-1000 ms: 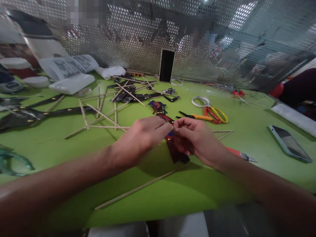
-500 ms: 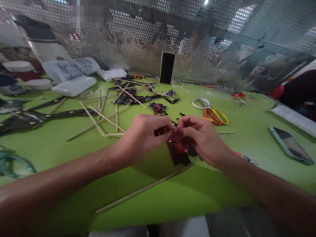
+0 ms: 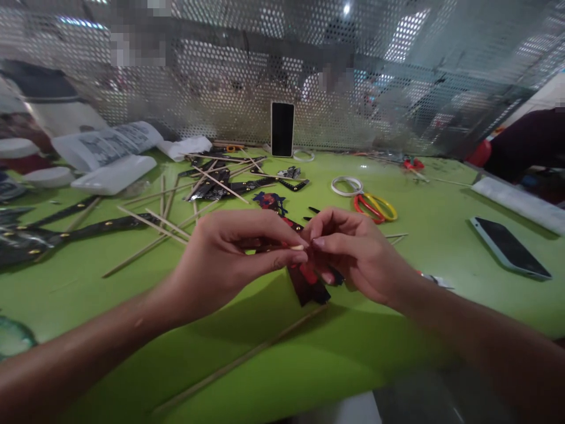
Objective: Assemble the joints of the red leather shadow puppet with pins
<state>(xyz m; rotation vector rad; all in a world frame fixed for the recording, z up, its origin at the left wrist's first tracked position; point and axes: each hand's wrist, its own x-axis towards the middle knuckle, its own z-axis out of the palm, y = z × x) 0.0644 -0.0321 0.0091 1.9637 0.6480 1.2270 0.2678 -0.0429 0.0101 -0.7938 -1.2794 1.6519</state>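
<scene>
A small flat puppet figure [image 3: 309, 282] in dark red, blue and black lies on the green table [image 3: 132, 277], its head [image 3: 268, 200] pointing away from me. My left hand [image 3: 229, 259] and my right hand [image 3: 353, 253] meet above its middle. Both pinch at the figure with thumb and forefinger, fingertips almost touching. What lies between the fingertips is too small to make out. A long thin wooden stick [image 3: 247, 353] rests on the table just below the figure.
Several wooden sticks [image 3: 154, 218] and dark puppet parts [image 3: 220, 179] lie at the left and centre back. Red and yellow scissors [image 3: 375, 207] and a tape roll [image 3: 346, 185] sit to the right. One phone [image 3: 507, 247] lies flat at right; another [image 3: 282, 128] leans on the perforated metal screen.
Both hands have lifted the figure's middle a little and come closer to me. The view has shifted slightly right and down.
</scene>
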